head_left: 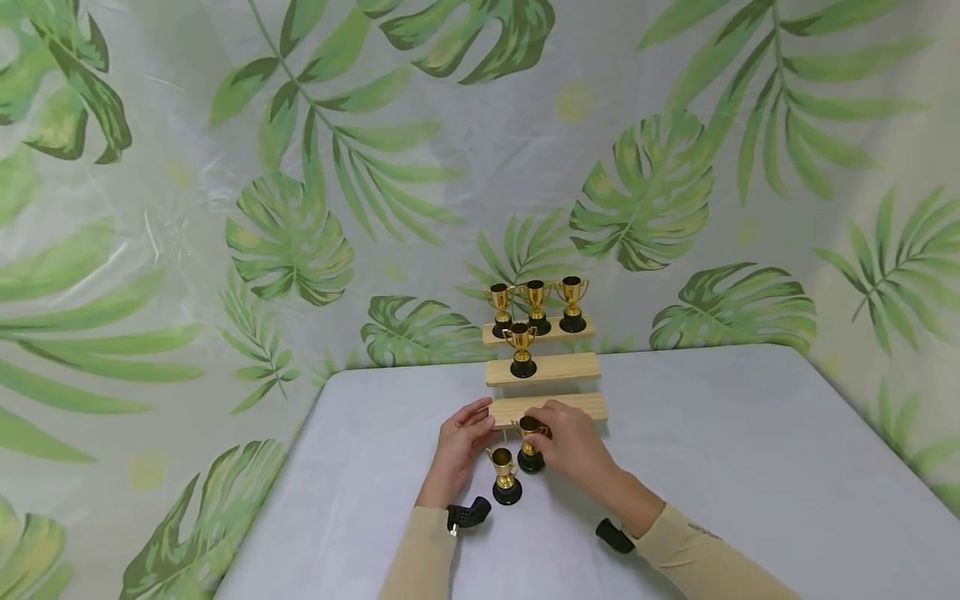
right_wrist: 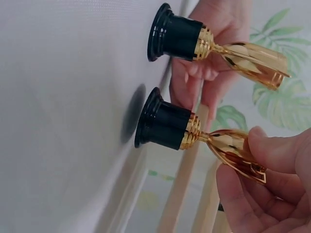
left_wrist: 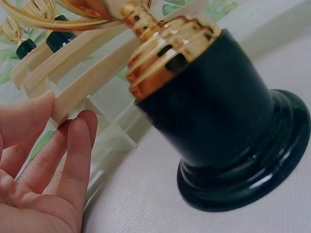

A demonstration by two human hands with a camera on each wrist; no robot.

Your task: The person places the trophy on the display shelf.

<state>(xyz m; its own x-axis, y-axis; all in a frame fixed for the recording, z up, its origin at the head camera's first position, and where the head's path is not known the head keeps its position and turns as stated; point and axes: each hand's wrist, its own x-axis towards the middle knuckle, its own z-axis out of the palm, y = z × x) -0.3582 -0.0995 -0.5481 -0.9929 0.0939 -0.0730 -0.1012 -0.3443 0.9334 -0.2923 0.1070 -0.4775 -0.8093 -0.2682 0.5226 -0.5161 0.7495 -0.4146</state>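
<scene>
My right hand (head_left: 576, 448) pinches a small gold trophy cup with a black base (right_wrist: 167, 125) by its cup, thumb on one side and fingers on the other. In the right wrist view its base hangs just above the white table, apart from its shadow. A second trophy (head_left: 506, 490) stands upright on the table to the left, between my wrists; it looms large in the left wrist view (left_wrist: 209, 107). My left hand (head_left: 457, 446) holds the left end of the lowest plank of a three-step wooden display stand (head_left: 562, 406), between thumb and fingers.
Three trophies (head_left: 572, 304) stand in a row on the stand's top step. Another trophy (head_left: 522, 350) is on the middle step (head_left: 570, 367), toward its left. Behind the white table (head_left: 712, 450) hangs a leaf-patterned cloth (head_left: 420, 208).
</scene>
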